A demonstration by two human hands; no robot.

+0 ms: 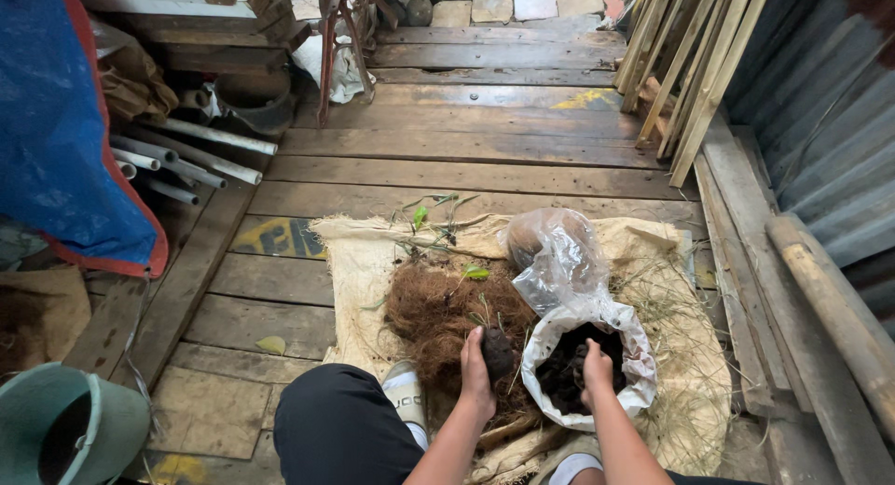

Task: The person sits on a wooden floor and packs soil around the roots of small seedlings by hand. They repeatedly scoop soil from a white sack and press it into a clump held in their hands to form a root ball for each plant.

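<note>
Two hands working low in frame, around 6 o'clock. Your left hand [477, 362] is cupping a dark clump of soil [498, 353], fingers curled around it, holding it just above the coconut fibre pile [438, 313]. Your right hand [597, 366] is reaching into the open white plastic bag [623, 327], fingers bent down onto the dark soil inside [567, 366]; can't tell whether they're gripping any.

Bag is sitting just at 3 o'clock of the fibre pile, touching it. Both are lying on the burlap sack [359, 261] spread over the wooden plank floor [466, 150].

A clear plastic bag [550, 247] with something brown inside is sitting at 12 o'clock of the white bag. Small green seedlings [424, 215] are lying at 12 o'clock of the fibre.

White pipes [191, 154] are lying at 10 o'clock, blue tarp [56, 131] at 9 o'clock, teal bucket [70, 424] at 8 o'clock, wooden slats [690, 66] leaning at 1 o'clock.
</note>
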